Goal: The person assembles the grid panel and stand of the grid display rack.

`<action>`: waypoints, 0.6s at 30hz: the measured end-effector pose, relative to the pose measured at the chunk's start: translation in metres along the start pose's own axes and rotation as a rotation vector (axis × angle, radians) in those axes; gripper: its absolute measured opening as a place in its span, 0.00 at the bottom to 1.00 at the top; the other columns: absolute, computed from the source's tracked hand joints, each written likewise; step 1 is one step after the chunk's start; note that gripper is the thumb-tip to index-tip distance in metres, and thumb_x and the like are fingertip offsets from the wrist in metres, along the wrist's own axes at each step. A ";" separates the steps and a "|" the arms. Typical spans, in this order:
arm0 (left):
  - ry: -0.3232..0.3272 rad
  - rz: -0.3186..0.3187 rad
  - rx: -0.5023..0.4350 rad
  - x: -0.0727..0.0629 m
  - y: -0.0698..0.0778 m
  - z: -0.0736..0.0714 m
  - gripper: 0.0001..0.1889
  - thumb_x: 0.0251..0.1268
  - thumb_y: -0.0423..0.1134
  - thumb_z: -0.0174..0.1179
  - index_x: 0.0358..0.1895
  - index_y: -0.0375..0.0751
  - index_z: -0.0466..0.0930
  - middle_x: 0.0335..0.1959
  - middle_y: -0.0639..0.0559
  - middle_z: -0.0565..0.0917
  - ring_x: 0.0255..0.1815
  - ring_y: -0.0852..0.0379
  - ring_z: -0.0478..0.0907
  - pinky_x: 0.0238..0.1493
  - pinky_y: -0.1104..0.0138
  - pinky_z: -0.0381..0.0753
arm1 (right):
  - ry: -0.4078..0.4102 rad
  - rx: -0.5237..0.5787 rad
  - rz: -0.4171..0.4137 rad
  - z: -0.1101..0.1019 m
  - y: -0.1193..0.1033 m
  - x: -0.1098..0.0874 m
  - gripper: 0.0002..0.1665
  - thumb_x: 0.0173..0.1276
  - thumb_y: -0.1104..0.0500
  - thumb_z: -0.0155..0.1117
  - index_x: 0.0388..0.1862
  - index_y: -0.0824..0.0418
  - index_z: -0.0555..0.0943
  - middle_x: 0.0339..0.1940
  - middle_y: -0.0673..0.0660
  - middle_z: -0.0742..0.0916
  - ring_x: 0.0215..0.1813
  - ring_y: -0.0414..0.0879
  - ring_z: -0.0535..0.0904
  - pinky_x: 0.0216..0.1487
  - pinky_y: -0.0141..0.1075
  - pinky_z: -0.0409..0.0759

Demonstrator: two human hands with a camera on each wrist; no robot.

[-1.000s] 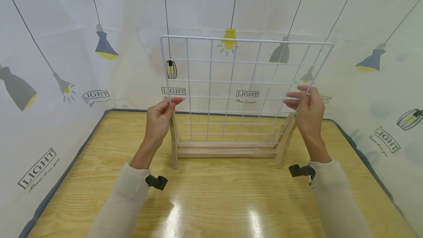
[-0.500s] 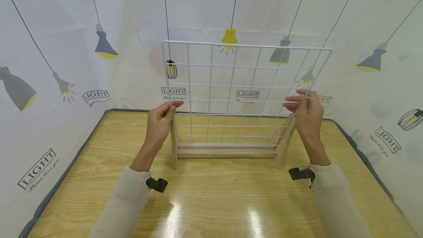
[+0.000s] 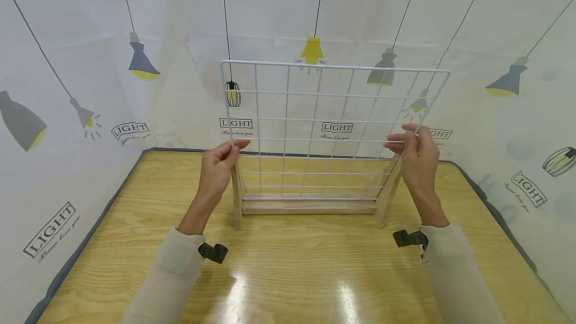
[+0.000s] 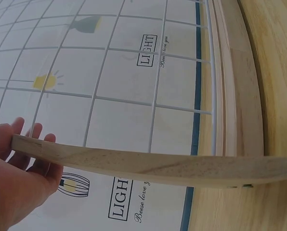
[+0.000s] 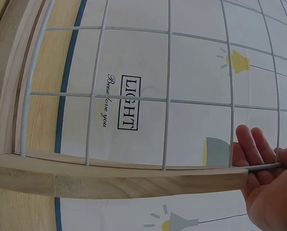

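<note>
A white wire grid panel (image 3: 333, 109) stands upright between the two side posts of a pale wooden stand (image 3: 308, 207). Its lower edge is close above the stand's crossbar. My left hand (image 3: 217, 171) pinches the panel's left edge wire just over the left post (image 4: 134, 162), thumb in front and fingers behind. On the other side my right hand (image 3: 419, 164) holds the right edge wire near the top of the right post (image 5: 148, 185), fingers reaching behind the grid. In the right wrist view the edge wire runs into that hand's grip.
The stand rests on a wood-grain table (image 3: 310, 264). Behind and at both sides rises a white backdrop (image 3: 189, 24) printed with hanging lamps and LIGHT lettering. A black wrist mount (image 3: 213, 252) is on the left sleeve, another (image 3: 410, 238) on the right.
The grid panel has moved down between the posts, its top edge lower and its bottom edge nearer the crossbar. Both hands have moved slightly down with it, keeping hold of its edges.
</note>
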State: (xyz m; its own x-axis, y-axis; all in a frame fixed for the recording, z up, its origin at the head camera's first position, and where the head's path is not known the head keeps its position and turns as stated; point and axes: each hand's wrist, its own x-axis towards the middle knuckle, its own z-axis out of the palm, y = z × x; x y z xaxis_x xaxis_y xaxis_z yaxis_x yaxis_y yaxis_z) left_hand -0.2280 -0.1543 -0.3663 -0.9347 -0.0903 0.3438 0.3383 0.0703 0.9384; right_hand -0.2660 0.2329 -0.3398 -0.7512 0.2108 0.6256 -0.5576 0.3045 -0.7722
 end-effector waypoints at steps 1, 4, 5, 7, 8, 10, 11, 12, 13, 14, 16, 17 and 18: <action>-0.004 -0.005 0.000 0.000 0.000 0.000 0.15 0.77 0.32 0.49 0.55 0.26 0.80 0.58 0.33 0.81 0.68 0.54 0.72 0.68 0.57 0.70 | -0.001 -0.004 0.001 0.000 0.000 0.000 0.12 0.80 0.63 0.44 0.47 0.58 0.77 0.30 0.45 0.88 0.31 0.35 0.87 0.38 0.27 0.85; -0.009 -0.014 0.004 -0.001 0.001 0.000 0.16 0.78 0.32 0.49 0.56 0.25 0.80 0.59 0.33 0.81 0.68 0.54 0.71 0.68 0.57 0.70 | -0.003 -0.012 0.010 0.000 0.001 -0.001 0.12 0.81 0.62 0.44 0.48 0.59 0.77 0.31 0.46 0.88 0.32 0.34 0.87 0.39 0.27 0.85; -0.008 -0.015 0.005 -0.001 0.001 0.000 0.16 0.78 0.32 0.48 0.56 0.24 0.80 0.59 0.33 0.81 0.68 0.54 0.71 0.67 0.58 0.70 | -0.005 -0.014 0.015 0.000 0.001 -0.002 0.11 0.81 0.62 0.44 0.48 0.59 0.77 0.31 0.46 0.88 0.32 0.34 0.87 0.39 0.27 0.85; -0.006 -0.016 0.010 -0.001 0.002 0.000 0.16 0.78 0.32 0.49 0.56 0.24 0.79 0.58 0.33 0.81 0.68 0.54 0.71 0.65 0.62 0.71 | -0.007 -0.013 0.021 0.000 0.001 -0.003 0.11 0.81 0.62 0.44 0.48 0.59 0.77 0.31 0.46 0.87 0.32 0.33 0.86 0.40 0.27 0.84; -0.003 -0.016 0.013 -0.001 0.002 0.000 0.16 0.78 0.32 0.49 0.55 0.24 0.80 0.58 0.33 0.81 0.67 0.54 0.71 0.63 0.65 0.71 | -0.007 -0.013 0.023 0.000 0.002 -0.003 0.11 0.81 0.62 0.44 0.48 0.59 0.77 0.31 0.46 0.87 0.33 0.33 0.86 0.41 0.27 0.84; 0.000 -0.015 0.019 -0.001 0.002 0.000 0.15 0.77 0.32 0.49 0.55 0.24 0.80 0.58 0.34 0.81 0.66 0.55 0.71 0.60 0.69 0.71 | -0.006 -0.016 0.026 0.000 0.002 -0.004 0.11 0.81 0.62 0.44 0.48 0.59 0.77 0.31 0.45 0.87 0.33 0.33 0.86 0.41 0.26 0.84; 0.000 -0.014 0.022 -0.001 0.002 0.000 0.15 0.77 0.32 0.49 0.55 0.24 0.80 0.58 0.34 0.81 0.66 0.55 0.71 0.59 0.71 0.71 | -0.005 -0.015 0.026 0.001 0.002 -0.004 0.11 0.81 0.62 0.45 0.48 0.60 0.77 0.31 0.45 0.87 0.33 0.33 0.86 0.41 0.26 0.84; 0.000 -0.013 0.024 -0.002 0.002 0.000 0.15 0.77 0.32 0.49 0.55 0.24 0.80 0.58 0.34 0.81 0.65 0.55 0.71 0.58 0.72 0.71 | -0.005 -0.016 0.027 0.001 0.003 -0.004 0.11 0.81 0.62 0.45 0.48 0.60 0.77 0.31 0.45 0.87 0.33 0.33 0.86 0.41 0.26 0.84; -0.001 -0.012 0.027 -0.002 0.002 0.000 0.15 0.77 0.32 0.49 0.55 0.24 0.80 0.58 0.34 0.81 0.65 0.55 0.72 0.56 0.73 0.71 | -0.003 -0.016 0.027 0.001 0.003 -0.004 0.11 0.81 0.62 0.45 0.48 0.60 0.77 0.31 0.45 0.87 0.33 0.33 0.86 0.41 0.26 0.84; -0.001 -0.010 0.029 -0.002 0.002 0.000 0.15 0.78 0.32 0.49 0.55 0.24 0.80 0.58 0.34 0.81 0.64 0.56 0.72 0.55 0.74 0.71 | -0.001 -0.016 0.027 0.001 0.003 -0.004 0.11 0.81 0.62 0.45 0.48 0.60 0.77 0.31 0.44 0.87 0.33 0.33 0.86 0.41 0.26 0.84; -0.001 -0.008 0.034 -0.002 0.002 0.000 0.16 0.78 0.32 0.49 0.55 0.24 0.80 0.58 0.34 0.81 0.61 0.56 0.72 0.53 0.75 0.71 | 0.005 -0.011 0.025 0.001 0.002 -0.005 0.11 0.81 0.62 0.45 0.47 0.60 0.77 0.30 0.44 0.87 0.33 0.33 0.86 0.41 0.26 0.84; -0.001 -0.005 0.036 -0.002 0.002 0.000 0.16 0.78 0.32 0.49 0.55 0.23 0.80 0.58 0.33 0.81 0.59 0.56 0.72 0.51 0.75 0.71 | 0.008 -0.010 0.025 0.002 0.002 -0.005 0.10 0.81 0.62 0.45 0.46 0.59 0.77 0.30 0.43 0.86 0.33 0.32 0.86 0.41 0.26 0.84; 0.003 -0.002 0.041 -0.001 0.002 0.001 0.15 0.78 0.32 0.49 0.55 0.24 0.80 0.57 0.34 0.81 0.56 0.57 0.72 0.49 0.75 0.71 | 0.010 -0.010 0.023 0.002 0.002 -0.005 0.10 0.81 0.62 0.45 0.46 0.59 0.77 0.30 0.43 0.86 0.33 0.32 0.86 0.41 0.26 0.84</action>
State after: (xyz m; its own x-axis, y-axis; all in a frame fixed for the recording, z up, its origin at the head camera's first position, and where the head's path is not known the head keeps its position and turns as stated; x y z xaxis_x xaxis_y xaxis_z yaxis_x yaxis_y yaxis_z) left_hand -0.2262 -0.1535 -0.3652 -0.9349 -0.0932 0.3424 0.3320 0.1113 0.9367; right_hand -0.2643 0.2308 -0.3450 -0.7599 0.2274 0.6090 -0.5368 0.3089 -0.7851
